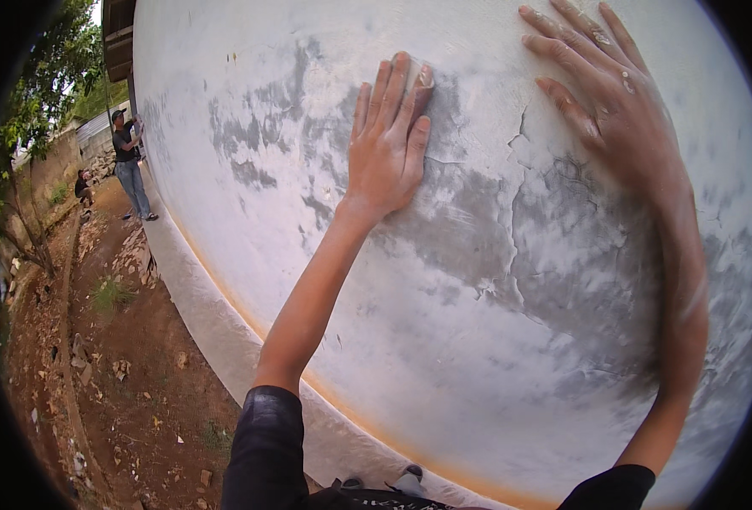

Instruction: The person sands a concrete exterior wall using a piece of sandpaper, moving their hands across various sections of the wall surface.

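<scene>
Wall (248,110), patchy white, paint cracked: left hand (386,144) flat, fingers together over small sanding scrap; right hand (614,93) spread near upper edge; rubbing step, next stroke needs firm pressure.

Left hand (386,140) on wall (495,340), right hand (610,93) right, higher.

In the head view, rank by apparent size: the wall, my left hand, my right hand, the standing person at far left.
1. Wall, by far the largest.
2. Right hand and left hand: about alike; nearness and fisheye bending make ranking unsure.
3. Standing person, smallest, but much farther away.
</scene>
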A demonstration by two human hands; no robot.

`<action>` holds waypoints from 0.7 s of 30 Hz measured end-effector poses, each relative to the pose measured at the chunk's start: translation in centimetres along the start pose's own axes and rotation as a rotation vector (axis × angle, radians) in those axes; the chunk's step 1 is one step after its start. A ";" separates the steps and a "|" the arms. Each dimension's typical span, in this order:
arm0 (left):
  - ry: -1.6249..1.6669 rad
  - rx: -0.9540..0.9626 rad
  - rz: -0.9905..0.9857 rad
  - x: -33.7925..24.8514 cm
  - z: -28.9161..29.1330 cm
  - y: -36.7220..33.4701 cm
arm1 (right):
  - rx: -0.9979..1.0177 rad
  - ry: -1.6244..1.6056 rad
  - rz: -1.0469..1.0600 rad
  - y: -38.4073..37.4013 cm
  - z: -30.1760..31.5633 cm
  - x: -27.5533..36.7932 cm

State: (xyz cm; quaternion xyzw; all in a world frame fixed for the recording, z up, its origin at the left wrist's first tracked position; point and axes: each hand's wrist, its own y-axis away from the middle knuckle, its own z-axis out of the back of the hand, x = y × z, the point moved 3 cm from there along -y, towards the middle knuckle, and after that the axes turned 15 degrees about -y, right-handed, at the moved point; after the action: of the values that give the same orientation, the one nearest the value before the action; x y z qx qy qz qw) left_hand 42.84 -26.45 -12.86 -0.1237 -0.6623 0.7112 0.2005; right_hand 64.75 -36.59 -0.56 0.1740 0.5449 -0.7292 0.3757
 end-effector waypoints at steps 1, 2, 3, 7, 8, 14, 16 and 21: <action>0.015 -0.032 0.082 0.8 0.0 -0.2 | 0.000 -0.002 0.001 0.0 0.1 0.2; 0.030 -0.065 0.163 1.5 -0.1 -0.2 | 0.001 0.004 0.006 -0.1 0.2 0.3; 0.048 -0.093 0.241 2.1 -0.5 -0.1 | 0.002 0.003 0.006 -0.2 0.4 0.3; 0.027 0.004 0.085 0.8 -0.9 3.6 | 0.007 -0.008 -0.001 0.0 0.0 0.0; 0.031 -0.002 0.118 1.7 -0.7 3.2 | 0.007 -0.012 -0.004 0.1 0.0 0.0; 0.030 -0.005 0.335 2.9 -0.2 1.1 | 0.001 -0.009 0.004 -0.1 0.0 0.6; 0.003 0.016 0.295 2.2 -0.3 2.5 | 0.000 -0.022 -0.005 0.3 -0.3 0.4; -0.013 0.002 0.326 4.4 0.7 -0.3 | -0.005 -0.032 -0.006 0.3 -0.3 0.7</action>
State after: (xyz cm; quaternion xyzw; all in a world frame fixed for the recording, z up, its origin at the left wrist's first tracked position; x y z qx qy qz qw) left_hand 38.63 -25.08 -12.09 -0.2249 -0.6340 0.7357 0.0784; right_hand 64.50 -36.61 -1.29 0.1595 0.5410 -0.7317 0.3827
